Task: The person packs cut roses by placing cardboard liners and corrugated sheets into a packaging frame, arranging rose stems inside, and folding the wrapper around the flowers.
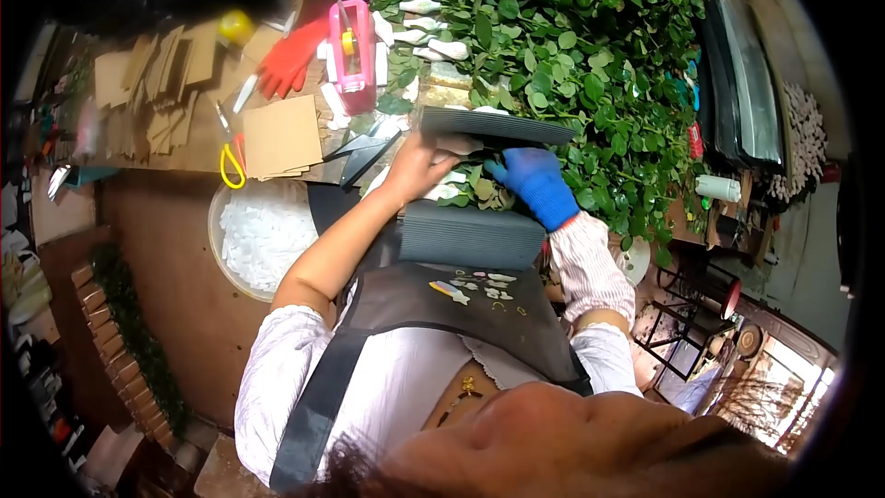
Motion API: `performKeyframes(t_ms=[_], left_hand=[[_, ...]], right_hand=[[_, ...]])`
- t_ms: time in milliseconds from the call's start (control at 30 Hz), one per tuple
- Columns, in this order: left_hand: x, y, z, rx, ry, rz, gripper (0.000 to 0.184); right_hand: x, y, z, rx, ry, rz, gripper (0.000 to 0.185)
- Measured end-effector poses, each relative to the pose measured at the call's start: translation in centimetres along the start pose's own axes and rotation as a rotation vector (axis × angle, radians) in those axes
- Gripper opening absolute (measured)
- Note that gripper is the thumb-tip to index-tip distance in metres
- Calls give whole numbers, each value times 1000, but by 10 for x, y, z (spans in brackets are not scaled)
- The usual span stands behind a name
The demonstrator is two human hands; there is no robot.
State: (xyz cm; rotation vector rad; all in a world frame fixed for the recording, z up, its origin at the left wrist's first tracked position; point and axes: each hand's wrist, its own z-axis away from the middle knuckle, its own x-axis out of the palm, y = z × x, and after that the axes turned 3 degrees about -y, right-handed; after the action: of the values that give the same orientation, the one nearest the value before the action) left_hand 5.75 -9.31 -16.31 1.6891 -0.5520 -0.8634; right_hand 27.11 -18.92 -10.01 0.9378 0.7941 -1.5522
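My bare left hand (419, 166) is closed at the left end of a raised dark ribbed flap (498, 124), its fingers partly behind the edge. My right hand (533, 180), in a blue knit glove, is under the flap's right part, beside green leaves. Its fingertips are partly hidden, so its grip is unclear. Below the hands, a dark ribbed sheet (470, 235) lies close to my apron. Between flap and sheet are leaves (484, 192) and white-wrapped bits. Whether flap and sheet are one piece is hidden.
A large heap of leafy stems (581, 46) covers the table's right side. Scissors (364, 149), brown cards (281, 138), a pink tape dispenser (352, 55), a red glove (293, 60) and yellow-handled snips (231, 164) lie left. A tub of white pieces (263, 235) stands below the table edge.
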Motion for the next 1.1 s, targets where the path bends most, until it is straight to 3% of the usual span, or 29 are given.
performKeyframes(t_ms=[67,133,200,300,400,467,600,667,700,733,800,833,867,967,1100], left_hand=[[-6,5,0,46,-13,-132,28],[-10,18,-1,-141,32,5,23],[-9,-6,-5,-34,83,-213,17],[-4,-8,-3,-125,203,-156,17],[-7,-7,-2,-103,144,-209,16],[-7,-1,3,-122,231,-100,15],[-9,-13,22,-260,454,208,14],[-35,-4,19,-182,726,337,15],[-50,9,18,-170,708,157,12],[-58,-10,25,-88,559,5,12],[-42,-28,24,-433,319,-41,16],[-34,-24,17,-334,295,-6,26],[-29,-22,9,-455,173,-178,22],[-21,-19,-6,-426,85,-402,23],[-15,-33,2,-321,175,-308,19]], right_hand=[[32,5,-27,-105,267,83,52],[26,5,-38,-62,159,-30,51],[23,2,-39,-22,69,-96,51],[36,-1,-46,75,5,-96,59],[42,1,-46,97,-30,-144,65],[38,0,-47,100,-76,-189,65],[65,5,-58,113,101,-163,54],[74,9,-63,68,117,-184,55],[68,8,-59,51,121,-174,55],[54,4,-53,28,128,-163,55],[46,-3,-49,-9,170,-158,53],[45,-4,-49,-19,206,-162,52],[44,-5,-48,-24,241,-166,51],[52,-5,-50,41,241,-69,45],[65,-1,-55,90,160,-62,46]])
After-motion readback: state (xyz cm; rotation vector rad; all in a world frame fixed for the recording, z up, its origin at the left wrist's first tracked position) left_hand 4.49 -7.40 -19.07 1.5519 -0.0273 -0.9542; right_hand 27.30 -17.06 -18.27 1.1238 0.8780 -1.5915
